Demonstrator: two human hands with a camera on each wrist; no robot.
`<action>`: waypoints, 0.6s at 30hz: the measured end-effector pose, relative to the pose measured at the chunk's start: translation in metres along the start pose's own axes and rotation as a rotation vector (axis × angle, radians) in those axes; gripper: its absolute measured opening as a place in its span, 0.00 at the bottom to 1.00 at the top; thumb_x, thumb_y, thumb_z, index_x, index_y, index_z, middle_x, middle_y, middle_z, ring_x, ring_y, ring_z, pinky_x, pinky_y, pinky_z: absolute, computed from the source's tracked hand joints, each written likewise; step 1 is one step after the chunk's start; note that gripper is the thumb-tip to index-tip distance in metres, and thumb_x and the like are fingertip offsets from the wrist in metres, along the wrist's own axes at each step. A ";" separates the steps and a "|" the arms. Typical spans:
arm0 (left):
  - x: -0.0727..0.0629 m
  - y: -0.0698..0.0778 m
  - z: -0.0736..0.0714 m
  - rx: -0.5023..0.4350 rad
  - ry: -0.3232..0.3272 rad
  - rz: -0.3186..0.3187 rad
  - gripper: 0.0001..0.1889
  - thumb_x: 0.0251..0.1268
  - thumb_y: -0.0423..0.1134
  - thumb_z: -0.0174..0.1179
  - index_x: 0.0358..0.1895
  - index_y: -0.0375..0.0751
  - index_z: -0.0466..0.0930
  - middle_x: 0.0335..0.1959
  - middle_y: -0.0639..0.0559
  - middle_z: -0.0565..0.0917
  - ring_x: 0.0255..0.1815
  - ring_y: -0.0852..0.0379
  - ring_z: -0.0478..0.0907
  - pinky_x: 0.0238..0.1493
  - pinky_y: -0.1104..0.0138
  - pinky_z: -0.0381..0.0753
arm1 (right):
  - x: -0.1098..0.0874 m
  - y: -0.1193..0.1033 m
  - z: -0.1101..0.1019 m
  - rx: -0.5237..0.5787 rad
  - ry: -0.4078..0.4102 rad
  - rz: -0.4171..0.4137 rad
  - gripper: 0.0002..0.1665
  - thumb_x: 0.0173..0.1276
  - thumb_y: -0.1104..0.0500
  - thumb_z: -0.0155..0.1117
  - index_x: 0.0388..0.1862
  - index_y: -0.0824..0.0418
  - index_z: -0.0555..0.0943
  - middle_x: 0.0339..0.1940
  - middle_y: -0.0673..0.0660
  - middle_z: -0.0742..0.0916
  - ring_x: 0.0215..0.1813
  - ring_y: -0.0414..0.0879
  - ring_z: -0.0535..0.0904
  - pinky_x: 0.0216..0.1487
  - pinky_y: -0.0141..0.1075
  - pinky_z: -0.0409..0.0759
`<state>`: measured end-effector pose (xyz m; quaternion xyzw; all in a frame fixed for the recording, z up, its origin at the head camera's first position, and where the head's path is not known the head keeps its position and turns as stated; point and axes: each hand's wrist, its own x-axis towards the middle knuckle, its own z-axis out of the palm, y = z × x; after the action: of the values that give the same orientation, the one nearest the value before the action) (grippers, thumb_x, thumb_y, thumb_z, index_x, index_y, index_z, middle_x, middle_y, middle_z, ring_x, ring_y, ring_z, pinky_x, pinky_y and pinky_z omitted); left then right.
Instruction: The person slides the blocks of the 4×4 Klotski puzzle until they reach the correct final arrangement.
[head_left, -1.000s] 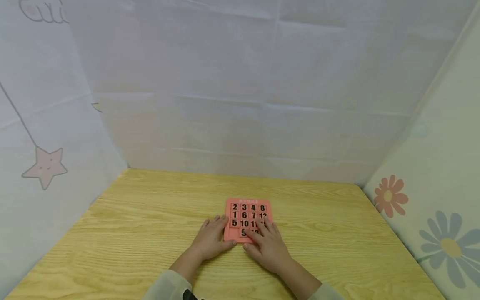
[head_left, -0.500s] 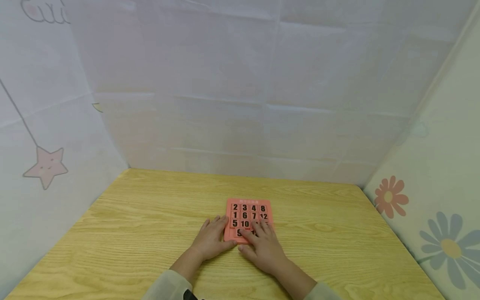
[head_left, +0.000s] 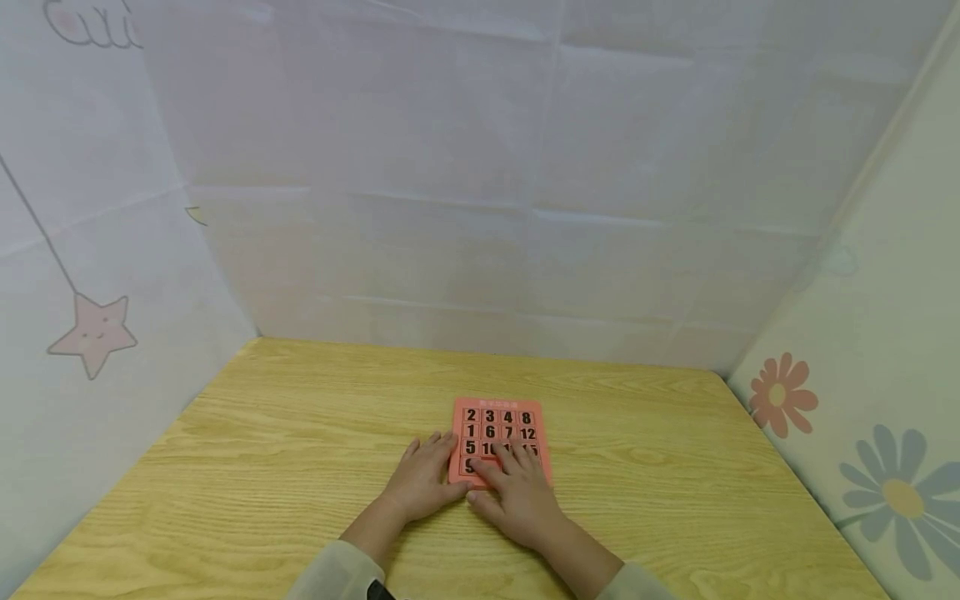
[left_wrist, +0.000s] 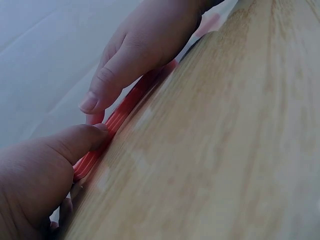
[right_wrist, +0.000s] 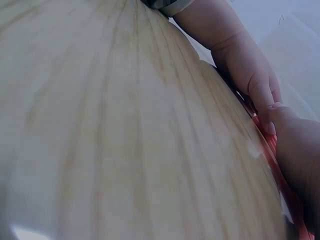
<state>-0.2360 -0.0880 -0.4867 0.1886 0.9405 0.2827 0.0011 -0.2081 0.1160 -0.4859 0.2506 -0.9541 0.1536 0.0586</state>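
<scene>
From afar I see a yellowish wood-grain table (head_left: 262,467) bordered by creased pale sheets (head_left: 450,125), a pink star (head_left: 88,332) printed on the left one, flowers (head_left: 777,394) on the right. The pink number board (head_left: 491,432) lies flat between both hands. The left hand (head_left: 422,477) pinches its near left corner, thumb against fingers; the right hand (head_left: 523,497) spreads its fingers over the nearer tiles (head_left: 470,448).

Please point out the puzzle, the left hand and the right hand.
Puzzle (head_left: 490,432), head view, the 6 tile.
Left hand (head_left: 421,477), head view, its back.
Right hand (head_left: 522,500), head view, its back.
</scene>
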 end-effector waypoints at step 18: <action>-0.001 0.001 -0.002 -0.027 -0.004 -0.008 0.45 0.59 0.60 0.64 0.73 0.33 0.63 0.73 0.39 0.67 0.77 0.38 0.58 0.78 0.41 0.46 | -0.008 0.008 -0.005 0.014 0.045 0.029 0.33 0.72 0.31 0.46 0.67 0.45 0.76 0.75 0.62 0.69 0.79 0.66 0.54 0.76 0.65 0.52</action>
<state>-0.2348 -0.0883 -0.4846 0.1855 0.9373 0.2951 0.0067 -0.2044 0.1278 -0.4848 0.2337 -0.9548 0.1669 0.0762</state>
